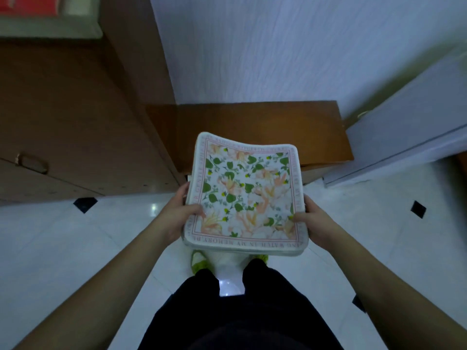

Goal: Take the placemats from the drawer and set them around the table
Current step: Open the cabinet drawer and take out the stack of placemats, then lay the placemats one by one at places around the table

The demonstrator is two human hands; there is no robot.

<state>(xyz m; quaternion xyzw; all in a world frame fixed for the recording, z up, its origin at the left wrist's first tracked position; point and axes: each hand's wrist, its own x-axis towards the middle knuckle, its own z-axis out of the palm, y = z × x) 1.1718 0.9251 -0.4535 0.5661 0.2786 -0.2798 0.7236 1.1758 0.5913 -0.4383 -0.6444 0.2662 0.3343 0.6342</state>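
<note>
A stack of square placemats (245, 193), white with a pink border, green leaves and peach flowers, is held level in front of my body above the floor. My left hand (177, 213) grips the stack's left edge, thumb on top. On the opposite edge my right hand (316, 221) grips the same way, thumb over the top mat. The fingers of both hands are hidden under the stack. The stack's far edge bows slightly. No table is in view.
A low brown wooden cabinet (257, 122) stands against the white wall straight ahead. A tall brown cupboard with a metal handle (31, 162) is at left. A white door (409, 132) angles in from the right. Underfoot is glossy white tiled floor (75, 236).
</note>
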